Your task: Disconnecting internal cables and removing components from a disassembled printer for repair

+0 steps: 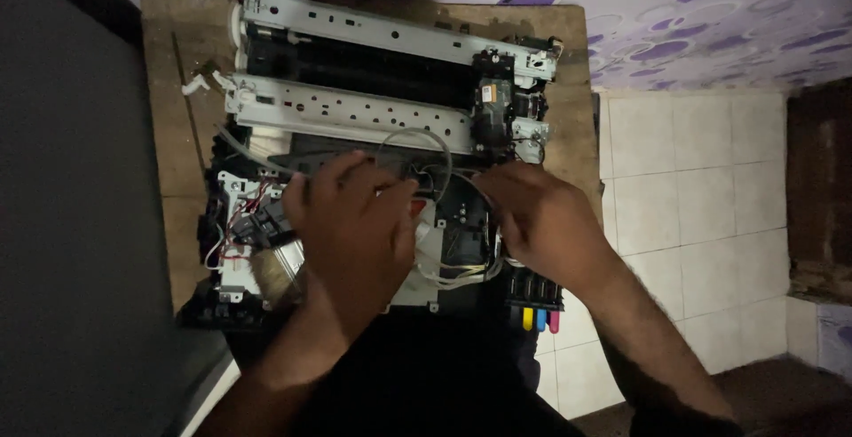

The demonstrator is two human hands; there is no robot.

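Note:
An opened printer [355,109] with its cover off lies on a wooden table [164,91]. Its metal rails, black carriage and wiring are bare. My left hand [355,224] rests over the middle of the printer. A paintbrush [277,273] with pale bristles sticks out from under its palm, and its fingertips curl at a loop of thin grey tubing [417,135]. My right hand [541,220] is beside it on the right, its fingers closed on the wires near the black inner part [466,233]. What lies under both palms is hidden.
Ink tanks [537,317] with yellow, blue and pink ends sit at the printer's near right corner. White tiled floor [692,197] lies to the right of the table. A purple patterned cloth [674,20] runs behind. A dark surface [71,206] borders the left.

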